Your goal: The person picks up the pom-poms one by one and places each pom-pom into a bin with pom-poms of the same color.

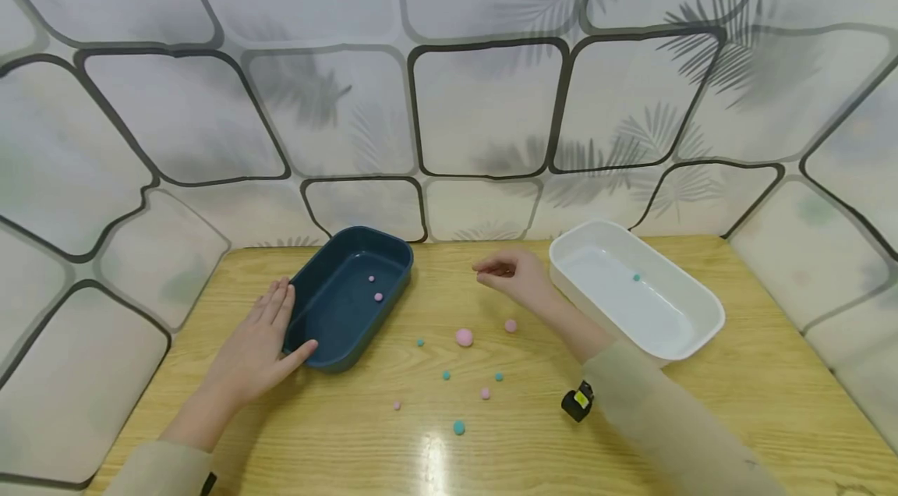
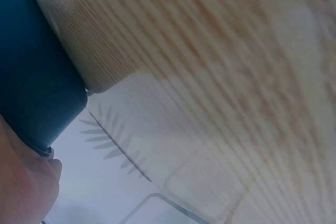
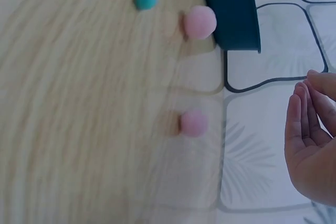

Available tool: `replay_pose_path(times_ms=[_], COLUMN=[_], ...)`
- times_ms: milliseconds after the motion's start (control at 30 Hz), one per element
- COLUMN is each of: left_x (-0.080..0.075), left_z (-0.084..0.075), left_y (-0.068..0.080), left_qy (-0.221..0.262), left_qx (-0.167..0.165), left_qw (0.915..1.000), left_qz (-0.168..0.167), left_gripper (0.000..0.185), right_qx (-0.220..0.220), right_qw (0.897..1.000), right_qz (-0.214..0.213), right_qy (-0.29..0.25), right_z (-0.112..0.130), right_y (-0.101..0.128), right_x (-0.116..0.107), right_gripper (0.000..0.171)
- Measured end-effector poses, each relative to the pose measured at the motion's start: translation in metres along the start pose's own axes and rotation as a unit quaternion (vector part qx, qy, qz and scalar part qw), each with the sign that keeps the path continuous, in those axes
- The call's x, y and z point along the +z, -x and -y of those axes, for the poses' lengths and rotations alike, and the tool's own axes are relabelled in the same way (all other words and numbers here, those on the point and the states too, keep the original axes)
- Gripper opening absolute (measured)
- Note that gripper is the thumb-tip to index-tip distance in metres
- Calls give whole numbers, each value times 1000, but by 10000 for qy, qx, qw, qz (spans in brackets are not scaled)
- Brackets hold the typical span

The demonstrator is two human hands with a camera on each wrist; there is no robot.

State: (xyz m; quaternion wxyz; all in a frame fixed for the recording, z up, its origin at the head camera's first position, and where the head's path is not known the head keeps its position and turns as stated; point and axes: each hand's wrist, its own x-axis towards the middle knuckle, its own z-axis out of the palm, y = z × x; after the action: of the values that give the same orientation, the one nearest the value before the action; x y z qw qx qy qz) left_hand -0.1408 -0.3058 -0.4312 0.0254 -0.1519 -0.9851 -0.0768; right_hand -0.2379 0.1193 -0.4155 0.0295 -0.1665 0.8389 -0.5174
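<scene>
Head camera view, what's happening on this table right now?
A person sits at a wooden table with small pink and teal pom-poms scattered across its middle. The left hand rests flat against the side of a dark blue tray, which holds two pink pom-poms. The right hand hovers between the trays with fingers loosely curled; whether it holds anything cannot be told. A white tray on the right holds one teal pom-pom. The biggest loose pink pom-pom lies near the right hand.

Two trays, one dark blue (image 1: pixel 348 295), one white (image 1: pixel 634 289); six pink pompoms (image 1: pixel 464 337); five teal pompoms (image 1: pixel 459 427)
</scene>
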Motion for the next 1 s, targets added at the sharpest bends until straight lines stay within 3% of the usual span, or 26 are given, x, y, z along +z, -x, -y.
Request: replay_pose_path(times_ms=[433, 1000], left_x=[2, 2], left_z=[2, 0], left_y=[0, 1], left_qy=[-26, -59], left_qx=[32, 55], left_qw=[10000, 9998], left_qz=[-44, -165], left_gripper=[100, 99], right_qx=[628, 644], right_qw=[9945, 9970], right_qz=[108, 134], right_qy=[834, 419], right_z=[-32, -62], right_y=[22, 36], right_x=[-17, -18], right_gripper=[22, 23])
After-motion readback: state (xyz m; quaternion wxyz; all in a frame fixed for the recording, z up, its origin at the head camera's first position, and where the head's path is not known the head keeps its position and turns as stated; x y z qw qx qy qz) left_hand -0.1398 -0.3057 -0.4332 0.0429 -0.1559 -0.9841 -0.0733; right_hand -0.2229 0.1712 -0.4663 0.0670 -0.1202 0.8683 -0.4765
